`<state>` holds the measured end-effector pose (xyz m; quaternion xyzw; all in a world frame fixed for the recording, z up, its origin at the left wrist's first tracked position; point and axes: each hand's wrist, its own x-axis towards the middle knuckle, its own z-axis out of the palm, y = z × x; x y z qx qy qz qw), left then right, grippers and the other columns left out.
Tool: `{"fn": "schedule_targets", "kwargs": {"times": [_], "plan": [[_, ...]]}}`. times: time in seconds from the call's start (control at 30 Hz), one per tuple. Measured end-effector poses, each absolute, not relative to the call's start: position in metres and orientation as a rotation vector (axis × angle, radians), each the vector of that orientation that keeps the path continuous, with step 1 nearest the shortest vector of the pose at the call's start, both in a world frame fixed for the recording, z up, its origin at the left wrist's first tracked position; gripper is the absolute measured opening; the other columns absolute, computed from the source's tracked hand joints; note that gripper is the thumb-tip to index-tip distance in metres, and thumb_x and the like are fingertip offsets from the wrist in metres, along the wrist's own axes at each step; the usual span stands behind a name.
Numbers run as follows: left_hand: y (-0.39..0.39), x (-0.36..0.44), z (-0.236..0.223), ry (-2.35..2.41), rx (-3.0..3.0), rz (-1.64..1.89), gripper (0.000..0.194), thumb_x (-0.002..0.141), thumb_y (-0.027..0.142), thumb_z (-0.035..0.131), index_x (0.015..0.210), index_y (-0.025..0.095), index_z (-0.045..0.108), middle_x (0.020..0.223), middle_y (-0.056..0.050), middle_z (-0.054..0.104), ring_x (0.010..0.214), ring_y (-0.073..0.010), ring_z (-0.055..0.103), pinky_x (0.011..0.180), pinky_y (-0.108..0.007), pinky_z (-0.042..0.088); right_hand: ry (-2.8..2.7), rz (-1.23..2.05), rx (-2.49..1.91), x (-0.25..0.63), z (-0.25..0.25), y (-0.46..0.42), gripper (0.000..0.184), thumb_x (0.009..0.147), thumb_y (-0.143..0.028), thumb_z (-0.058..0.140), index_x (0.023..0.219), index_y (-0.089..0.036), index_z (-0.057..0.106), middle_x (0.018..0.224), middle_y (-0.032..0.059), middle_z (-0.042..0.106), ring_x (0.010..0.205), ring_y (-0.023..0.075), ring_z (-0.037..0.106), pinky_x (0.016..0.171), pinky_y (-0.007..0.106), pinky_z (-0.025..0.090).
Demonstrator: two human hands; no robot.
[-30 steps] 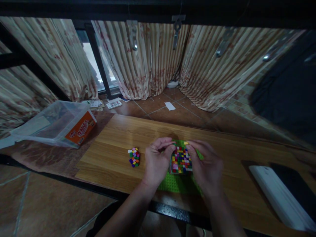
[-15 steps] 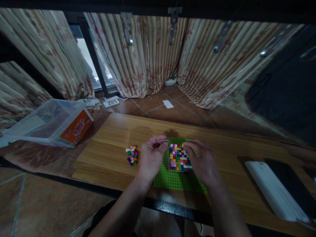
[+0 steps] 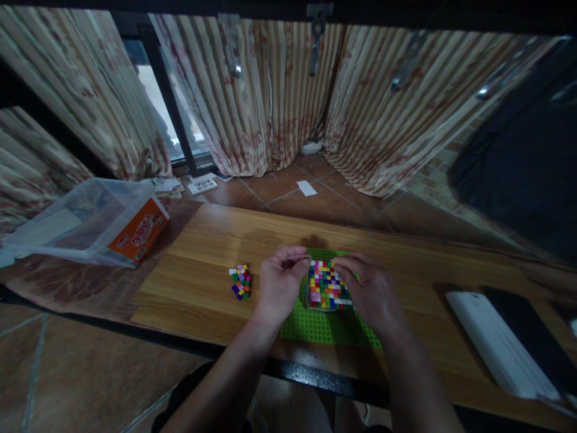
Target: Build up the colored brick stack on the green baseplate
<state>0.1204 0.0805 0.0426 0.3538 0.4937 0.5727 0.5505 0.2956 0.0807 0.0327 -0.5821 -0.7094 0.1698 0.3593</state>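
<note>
A block of many small coloured bricks [image 3: 326, 284] stands on a green studded baseplate [image 3: 315, 325] on the wooden table [image 3: 202, 252]. My left hand [image 3: 280, 287] is curled at the block's left side, its fingertips pinched at the far left corner. My right hand [image 3: 367, 291] is curled over the block's right side, fingertips on its far edge. Whether either pinch holds a loose brick is hidden. A small heap of loose coloured bricks [image 3: 241, 282] lies on the wood left of my left hand.
A clear plastic tub with an orange label [image 3: 97, 221] lies tipped at the far left. A white flat device [image 3: 491, 343] and a dark slab [image 3: 532, 337] lie at the right. Striped curtains [image 3: 279, 96] hang behind, with papers [image 3: 202, 185] on the tiled floor.
The yellow brick seen at my right fingertips a second ago no longer shows. Both hands have settled lower against the block. The view shifted slightly.
</note>
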Motion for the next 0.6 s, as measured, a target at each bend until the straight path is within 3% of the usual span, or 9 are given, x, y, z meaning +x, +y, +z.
{"fn": "schedule_targets", "kwargs": {"times": [0.43, 0.6], "plan": [[0.0791, 0.1232, 0.0422, 1.143, 0.828, 1.332, 0.017, 0.073, 0.012, 0.072, 0.09, 0.014, 0.072, 0.091, -0.006, 0.076, 0.084, -0.0157, 0.07, 0.083, -0.029, 0.056, -1.802, 0.621, -1.566, 0.296, 0.0376, 0.0834, 0.024, 0.09, -0.036, 0.055, 0.092, -0.026, 0.077, 0.098, 0.0047, 0.075, 0.094, 0.0243, 0.068, 0.09, 0.042, 0.05], [0.0788, 0.1233, 0.0463, 1.095, 0.785, 1.361, 0.017, 0.073, 0.013, 0.073, 0.09, 0.014, 0.072, 0.089, -0.006, 0.077, 0.08, -0.0142, 0.069, 0.08, -0.027, 0.055, -1.713, 0.52, -1.534, 0.2928, 0.0373, 0.0757, 0.029, 0.092, -0.039, 0.055, 0.104, -0.023, 0.076, 0.107, 0.0077, 0.072, 0.101, 0.0247, 0.066, 0.095, 0.044, 0.05]]}}
